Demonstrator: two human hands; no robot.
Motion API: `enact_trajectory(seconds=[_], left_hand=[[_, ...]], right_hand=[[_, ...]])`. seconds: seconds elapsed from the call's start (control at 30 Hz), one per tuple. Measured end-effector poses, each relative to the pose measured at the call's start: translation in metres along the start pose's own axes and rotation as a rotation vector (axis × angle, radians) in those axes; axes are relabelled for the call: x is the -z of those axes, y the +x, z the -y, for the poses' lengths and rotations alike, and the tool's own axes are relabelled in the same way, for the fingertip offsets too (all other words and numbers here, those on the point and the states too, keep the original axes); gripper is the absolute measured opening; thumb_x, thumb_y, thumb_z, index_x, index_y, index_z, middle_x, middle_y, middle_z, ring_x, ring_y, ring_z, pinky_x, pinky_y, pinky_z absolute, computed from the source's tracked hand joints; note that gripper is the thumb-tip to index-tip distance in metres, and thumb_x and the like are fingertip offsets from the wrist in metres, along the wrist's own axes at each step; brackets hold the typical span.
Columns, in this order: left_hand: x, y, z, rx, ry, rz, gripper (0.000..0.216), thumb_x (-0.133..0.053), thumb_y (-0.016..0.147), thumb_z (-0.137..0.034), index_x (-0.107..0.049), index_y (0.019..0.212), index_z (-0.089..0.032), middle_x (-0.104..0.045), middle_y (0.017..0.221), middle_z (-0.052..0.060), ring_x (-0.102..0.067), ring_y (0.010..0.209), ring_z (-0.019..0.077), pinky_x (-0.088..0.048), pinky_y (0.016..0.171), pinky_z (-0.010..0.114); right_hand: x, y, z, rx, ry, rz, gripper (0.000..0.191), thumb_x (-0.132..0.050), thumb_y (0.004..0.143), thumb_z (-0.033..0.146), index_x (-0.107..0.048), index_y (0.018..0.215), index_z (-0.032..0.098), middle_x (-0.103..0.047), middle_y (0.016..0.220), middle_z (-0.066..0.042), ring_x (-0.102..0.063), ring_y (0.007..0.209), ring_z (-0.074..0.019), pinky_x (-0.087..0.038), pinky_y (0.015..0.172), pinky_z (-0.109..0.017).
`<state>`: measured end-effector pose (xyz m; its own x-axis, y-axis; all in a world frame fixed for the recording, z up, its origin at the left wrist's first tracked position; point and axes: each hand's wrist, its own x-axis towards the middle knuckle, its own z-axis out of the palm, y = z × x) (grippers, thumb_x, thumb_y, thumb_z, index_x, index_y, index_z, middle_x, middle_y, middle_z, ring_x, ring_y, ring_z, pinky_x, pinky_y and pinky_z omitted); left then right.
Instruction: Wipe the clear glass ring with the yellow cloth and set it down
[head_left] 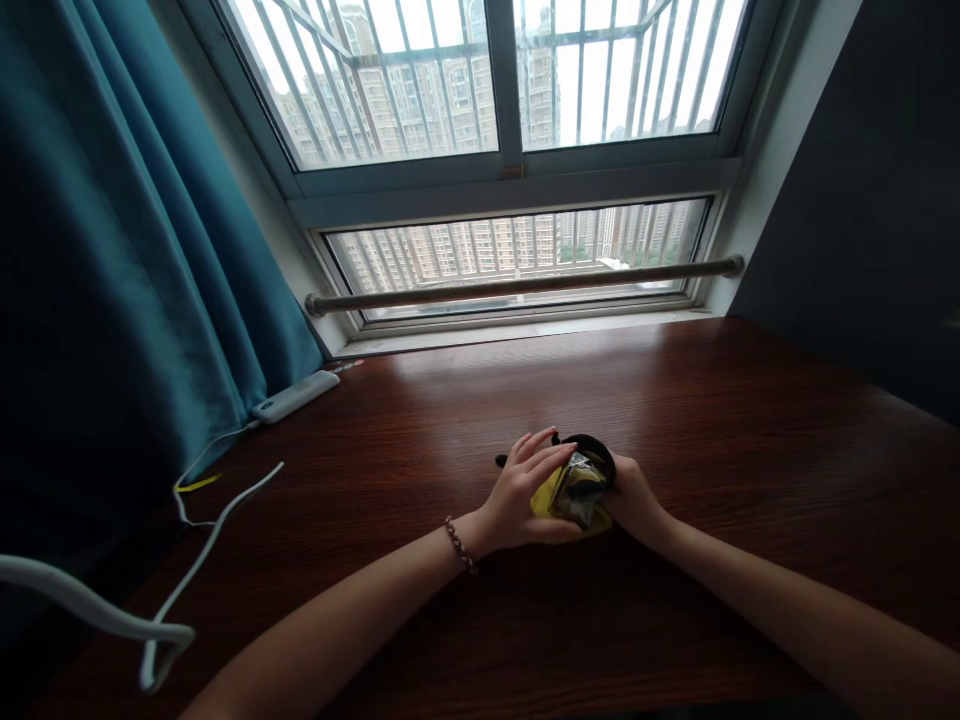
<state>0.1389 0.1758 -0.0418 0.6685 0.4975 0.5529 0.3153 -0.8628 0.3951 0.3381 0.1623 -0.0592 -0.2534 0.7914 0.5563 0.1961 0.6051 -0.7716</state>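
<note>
Both my hands meet over the middle of a dark wooden table (750, 420). Between them is a small yellow packet with a shiny foil face (574, 490), and a black band or pouch rim (592, 447) curves over its top. My left hand (525, 495) cups the packet's left side, thumb underneath and fingers laid across the top. A beaded bracelet (459, 545) is on that wrist. My right hand (634, 495) grips the right side, its fingers mostly hidden behind the packet and black rim.
A white power strip (295, 396) lies at the table's far left by a teal curtain (112, 280). White cables (187, 560) trail along the left edge. A window with a metal rail (525, 285) runs behind the table. A dark wall stands on the right.
</note>
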Motion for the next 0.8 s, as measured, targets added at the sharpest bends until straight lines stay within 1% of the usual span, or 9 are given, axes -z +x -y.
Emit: enact_trajectory(seconds=[0.07, 0.17, 0.23, 0.33, 0.47, 0.57, 0.63, 0.7, 0.8], left_hand=[[0.0, 0.0, 0.001, 0.011, -0.017, 0.026, 0.078, -0.056, 0.074, -0.063, -0.032, 0.135, -0.02, -0.034, 0.137, 0.008, -0.017, 0.13, 0.0296, -0.017, 0.107, 0.047], [-0.003, 0.002, 0.001, -0.02, 0.027, 0.072, 0.101, -0.067, 0.061, -0.064, -0.021, 0.139, -0.018, -0.024, 0.141, 0.011, -0.013, 0.13, 0.0323, -0.014, 0.107, 0.049], [-0.006, 0.002, 0.001, 0.0, 0.047, 0.081, 0.11, -0.072, 0.059, -0.058, -0.012, 0.141, -0.016, -0.022, 0.142, 0.013, -0.014, 0.13, 0.0318, -0.013, 0.107, 0.049], [-0.007, 0.002, 0.0, 0.045, 0.012, 0.039, 0.1, -0.072, 0.065, -0.049, -0.013, 0.14, -0.02, -0.027, 0.14, 0.012, -0.019, 0.129, 0.028, -0.018, 0.107, 0.046], [-0.004, 0.002, -0.002, -0.025, -0.022, 0.0, 0.088, -0.069, 0.068, -0.049, -0.021, 0.137, -0.023, -0.034, 0.136, 0.011, -0.028, 0.126, 0.0277, -0.017, 0.107, 0.046], [-0.002, 0.002, -0.003, -0.012, 0.0, 0.012, 0.091, -0.071, 0.064, -0.052, -0.026, 0.137, -0.02, -0.036, 0.135, 0.013, -0.025, 0.127, 0.0306, -0.016, 0.106, 0.049], [0.0, 0.002, -0.002, -0.002, 0.0, 0.041, 0.096, -0.071, 0.06, -0.058, -0.029, 0.136, -0.019, -0.034, 0.136, 0.014, -0.02, 0.128, 0.0329, -0.015, 0.106, 0.05], [0.0, 0.002, 0.001, 0.007, -0.018, 0.075, 0.096, -0.068, 0.059, -0.065, -0.033, 0.135, -0.018, -0.029, 0.139, 0.013, -0.016, 0.129, 0.0339, -0.014, 0.106, 0.051], [0.0, 0.002, 0.005, 0.025, -0.033, 0.106, 0.094, -0.057, 0.063, -0.072, -0.033, 0.136, -0.018, -0.024, 0.141, 0.013, -0.013, 0.13, 0.0338, -0.012, 0.106, 0.052]], right_hand=[[0.0, 0.0, 0.0, -0.013, 0.009, -0.008, 0.032, -0.053, 0.076, 0.009, -0.056, 0.107, 0.014, -0.06, 0.097, -0.004, -0.056, 0.085, -0.0165, -0.042, 0.074, -0.023], [-0.001, 0.001, -0.002, -0.05, 0.0, -0.061, 0.019, -0.05, 0.076, 0.011, -0.06, 0.092, 0.012, -0.062, 0.084, -0.003, -0.056, 0.073, -0.0152, -0.042, 0.066, -0.022], [-0.001, 0.0, -0.004, -0.069, -0.021, -0.083, 0.013, -0.048, 0.078, 0.015, -0.061, 0.076, 0.012, -0.061, 0.07, -0.002, -0.053, 0.061, -0.0139, -0.04, 0.058, -0.021], [-0.001, -0.001, -0.007, -0.088, -0.049, -0.053, 0.022, -0.047, 0.08, 0.021, -0.057, 0.063, 0.012, -0.058, 0.062, -0.002, -0.05, 0.055, -0.014, -0.037, 0.054, -0.022], [0.0, -0.003, -0.008, -0.098, -0.069, -0.012, 0.027, -0.046, 0.082, 0.027, -0.056, 0.062, 0.013, -0.058, 0.062, -0.003, -0.047, 0.054, -0.0148, -0.036, 0.054, -0.024], [0.001, -0.002, -0.004, -0.082, -0.052, -0.017, 0.021, -0.049, 0.08, 0.024, -0.057, 0.064, 0.013, -0.059, 0.064, -0.003, -0.049, 0.057, -0.0156, -0.038, 0.055, -0.024], [0.001, -0.001, 0.001, -0.056, -0.033, -0.004, 0.011, -0.05, 0.076, 0.019, -0.059, 0.074, 0.013, -0.06, 0.072, -0.004, -0.052, 0.063, -0.0166, -0.04, 0.059, -0.024], [0.001, 0.0, 0.004, -0.033, -0.01, 0.02, 0.014, -0.05, 0.074, 0.014, -0.06, 0.084, 0.013, -0.061, 0.081, -0.005, -0.054, 0.069, -0.017, -0.041, 0.063, -0.024], [0.0, 0.001, 0.005, -0.035, 0.001, 0.009, 0.012, -0.049, 0.075, 0.013, -0.059, 0.08, 0.013, -0.06, 0.078, -0.004, -0.053, 0.066, -0.0153, -0.04, 0.062, -0.022]])
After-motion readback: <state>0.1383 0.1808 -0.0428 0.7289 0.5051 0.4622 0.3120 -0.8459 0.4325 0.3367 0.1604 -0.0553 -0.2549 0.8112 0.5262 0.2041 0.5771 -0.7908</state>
